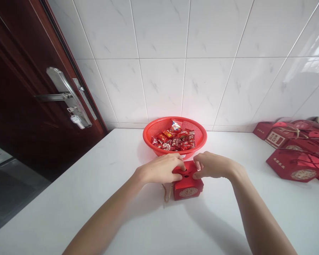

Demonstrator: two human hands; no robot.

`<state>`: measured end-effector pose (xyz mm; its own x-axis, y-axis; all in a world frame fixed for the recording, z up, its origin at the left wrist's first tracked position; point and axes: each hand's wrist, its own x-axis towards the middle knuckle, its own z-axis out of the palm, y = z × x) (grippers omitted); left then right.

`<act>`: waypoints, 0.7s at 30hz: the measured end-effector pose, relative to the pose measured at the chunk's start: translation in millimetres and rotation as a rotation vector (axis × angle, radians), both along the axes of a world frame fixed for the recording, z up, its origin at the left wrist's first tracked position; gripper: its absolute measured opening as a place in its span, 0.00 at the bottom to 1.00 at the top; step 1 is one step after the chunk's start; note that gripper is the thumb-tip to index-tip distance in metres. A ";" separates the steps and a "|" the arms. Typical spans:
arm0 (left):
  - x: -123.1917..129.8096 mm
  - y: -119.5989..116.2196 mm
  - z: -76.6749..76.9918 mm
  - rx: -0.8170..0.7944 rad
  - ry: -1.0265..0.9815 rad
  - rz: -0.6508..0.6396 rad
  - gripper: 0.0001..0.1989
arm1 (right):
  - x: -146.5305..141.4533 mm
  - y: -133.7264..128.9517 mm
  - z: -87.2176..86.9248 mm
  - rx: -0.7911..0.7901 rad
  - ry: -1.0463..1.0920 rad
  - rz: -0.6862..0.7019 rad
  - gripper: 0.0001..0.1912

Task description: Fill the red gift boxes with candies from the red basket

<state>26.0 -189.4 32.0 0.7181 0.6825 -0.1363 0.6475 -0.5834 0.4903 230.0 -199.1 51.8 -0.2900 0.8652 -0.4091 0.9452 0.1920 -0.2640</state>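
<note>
A small red gift box with a round gold pattern on its front stands on the white table, just in front of a red basket. My left hand grips the left side of its top, thumb and fingers bent at the flaps. On the right side of the top, my right hand holds the box with thumb and curled fingers. Small dark holes show in the top between the two hands. A twisted cord hangs at the box's left side onto the table.
The red plastic basket holds several wrapped candies. More red gift boxes are piled at the right. Behind the white table rises a tiled wall, and a dark red door with keys stands at the left.
</note>
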 end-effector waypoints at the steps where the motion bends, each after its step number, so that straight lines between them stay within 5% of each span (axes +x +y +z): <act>1: 0.3 0.3 -0.2 -0.007 -0.001 0.005 0.07 | 0.2 0.6 -0.6 0.000 0.002 0.001 0.13; 21: 1.1 1.2 -0.7 -0.018 0.007 -0.001 0.05 | 0.9 2.7 -3.1 0.010 0.000 0.025 0.13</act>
<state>27.1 -188.2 31.3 0.7181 0.6787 -0.1539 0.6501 -0.5753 0.4964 230.9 -196.4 48.7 -0.3116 0.8618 -0.4002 0.9401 0.2184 -0.2618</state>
